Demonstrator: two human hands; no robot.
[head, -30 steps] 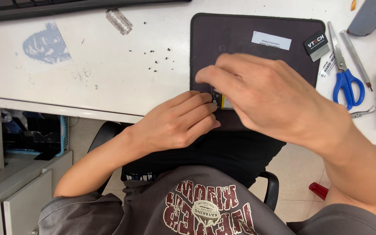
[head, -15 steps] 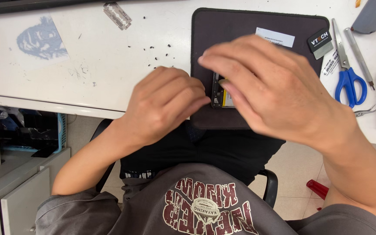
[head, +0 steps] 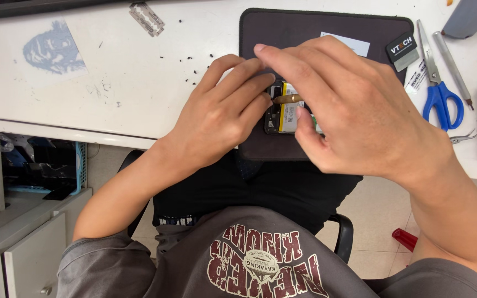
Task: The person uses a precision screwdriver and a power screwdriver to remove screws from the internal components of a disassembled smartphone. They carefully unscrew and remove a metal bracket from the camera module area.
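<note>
Both hands work an opened phone (head: 285, 110): left hand (head: 224, 113) steadies it, right hand (head: 354, 110) pinches a brass-coloured tool (head: 287, 99).

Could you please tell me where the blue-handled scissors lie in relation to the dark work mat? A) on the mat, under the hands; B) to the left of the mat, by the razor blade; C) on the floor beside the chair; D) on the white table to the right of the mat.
D: the blue-handled scissors lie on the white table, just past the right edge of the dark work mat.
</note>
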